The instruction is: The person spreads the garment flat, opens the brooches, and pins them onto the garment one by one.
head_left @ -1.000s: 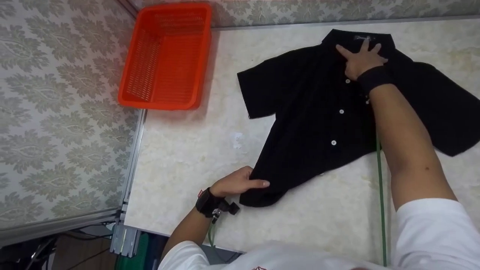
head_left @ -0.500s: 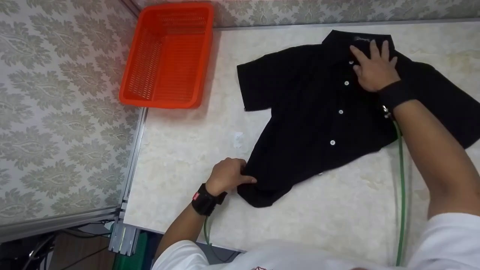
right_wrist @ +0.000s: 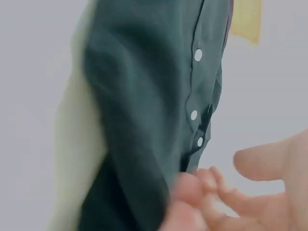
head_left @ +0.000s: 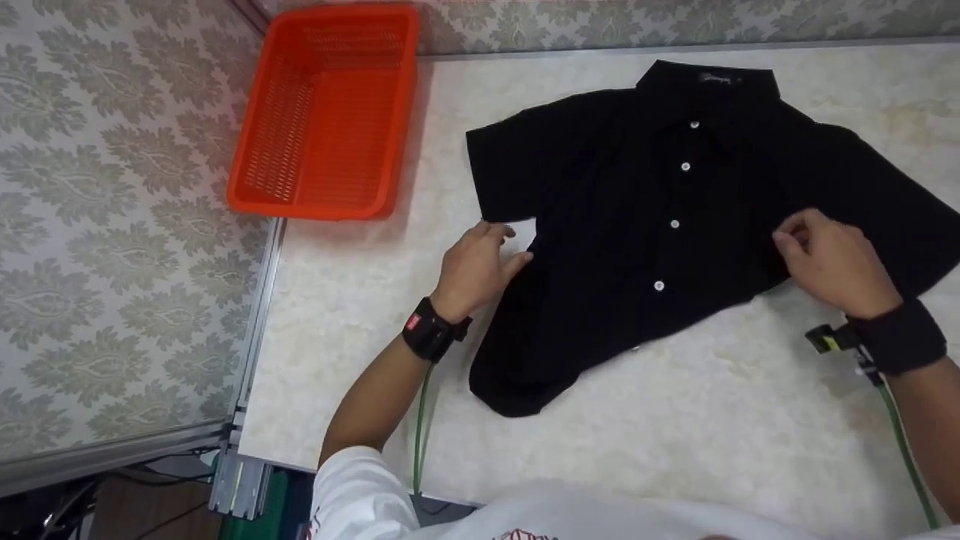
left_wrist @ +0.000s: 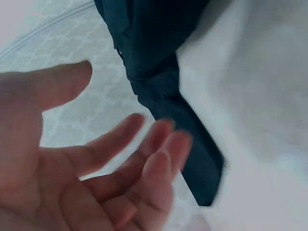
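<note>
A black short-sleeved shirt [head_left: 600, 247] lies spread front side up, its collar toward the far wall and white buttons down the front. Beside the gap under its left-hand sleeve is my left hand [head_left: 474, 270], thumb and fingers apart and nothing between them. The left wrist view shows that hand [left_wrist: 110, 178] loosely bent next to the dark cloth [left_wrist: 159, 77]. Over the shirt's right-hand side hovers my right hand [head_left: 836, 259], fingers loosely curled. In the right wrist view its thumb [right_wrist: 260, 161] stands away from the fingers, beside the buttoned front [right_wrist: 195, 86].
An orange plastic basket [head_left: 352, 142] stands at the table's far left corner. The pale table [head_left: 360, 315] meets a patterned wall [head_left: 112, 187] on the left and at the back. Green cables [head_left: 421, 420] trail from both wrists.
My left hand has let go of the shirt's lower corner and moved up toward the sleeve. From near the collar, my right hand has come down and right to the shirt's side.
</note>
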Action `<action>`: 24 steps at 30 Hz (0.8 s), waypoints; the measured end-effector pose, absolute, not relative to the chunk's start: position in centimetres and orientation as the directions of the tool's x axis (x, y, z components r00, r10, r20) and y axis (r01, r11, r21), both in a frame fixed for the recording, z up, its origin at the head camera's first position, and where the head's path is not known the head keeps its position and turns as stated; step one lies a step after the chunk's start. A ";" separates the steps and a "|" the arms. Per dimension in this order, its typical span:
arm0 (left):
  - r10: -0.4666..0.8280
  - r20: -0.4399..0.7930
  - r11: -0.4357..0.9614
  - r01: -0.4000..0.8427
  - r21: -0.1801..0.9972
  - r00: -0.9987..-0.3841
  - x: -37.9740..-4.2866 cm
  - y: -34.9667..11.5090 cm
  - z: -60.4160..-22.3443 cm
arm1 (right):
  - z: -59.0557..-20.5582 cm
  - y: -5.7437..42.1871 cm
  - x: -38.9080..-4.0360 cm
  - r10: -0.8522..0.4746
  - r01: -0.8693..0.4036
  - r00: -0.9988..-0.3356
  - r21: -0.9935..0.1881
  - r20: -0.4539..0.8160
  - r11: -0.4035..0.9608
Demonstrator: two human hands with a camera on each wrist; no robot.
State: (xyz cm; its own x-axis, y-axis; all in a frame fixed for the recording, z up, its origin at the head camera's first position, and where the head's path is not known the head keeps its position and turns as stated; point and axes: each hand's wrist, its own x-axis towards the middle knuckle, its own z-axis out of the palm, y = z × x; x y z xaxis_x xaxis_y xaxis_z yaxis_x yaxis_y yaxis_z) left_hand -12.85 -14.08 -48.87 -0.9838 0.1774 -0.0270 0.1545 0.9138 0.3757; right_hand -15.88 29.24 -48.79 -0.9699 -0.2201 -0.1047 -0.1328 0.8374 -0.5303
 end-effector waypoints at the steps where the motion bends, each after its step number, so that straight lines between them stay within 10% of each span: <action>1: 0.211 -0.004 0.913 0.196 0.357 -0.977 -13.7 -13.5 -48.8 | -48.8 29.7 -15.2 -0.196 -0.105 -0.972 -0.505 -0.132 0.857; 11: 0.446 -0.166 0.893 0.424 0.151 -0.880 -21.5 -6.8 -49.7 | -51.0 31.9 -12.1 -0.202 0.020 -0.890 -0.478 -0.409 0.878; 24: 0.450 -0.465 0.870 0.492 0.037 -0.762 -25.6 -2.5 -50.7 | -53.7 28.8 -13.6 -0.077 0.103 -0.978 -0.773 -0.193 0.626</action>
